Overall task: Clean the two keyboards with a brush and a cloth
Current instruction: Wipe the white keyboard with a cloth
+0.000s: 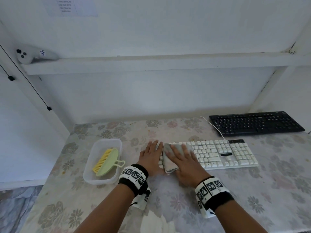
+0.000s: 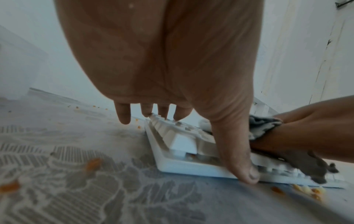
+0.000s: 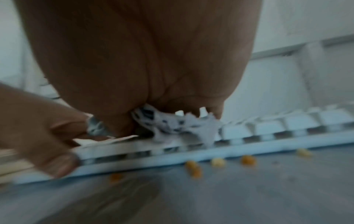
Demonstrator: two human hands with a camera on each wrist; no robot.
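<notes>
A white keyboard [image 1: 218, 153] lies mid-table, with a black keyboard [image 1: 255, 122] behind it at the right. My left hand [image 1: 151, 155] rests flat on the white keyboard's left end, fingers straight on the keys [image 2: 182, 142] and thumb against the front edge. Beside it my right hand [image 1: 182, 159] presses a folded grey cloth [image 1: 167, 159] onto the keys with straight, spread fingers; the cloth [image 3: 182, 122] bunches under them. A green brush [image 1: 105, 163] with yellow bristles lies in a clear tub at the left.
The clear plastic tub [image 1: 87, 175] stands left of my hands. Orange crumbs [image 3: 193, 168] lie on the floral tablecloth along the white keyboard's front edge. A white cable [image 1: 213, 126] runs back from it. A white controller [image 1: 33, 55] sits on the shelf above.
</notes>
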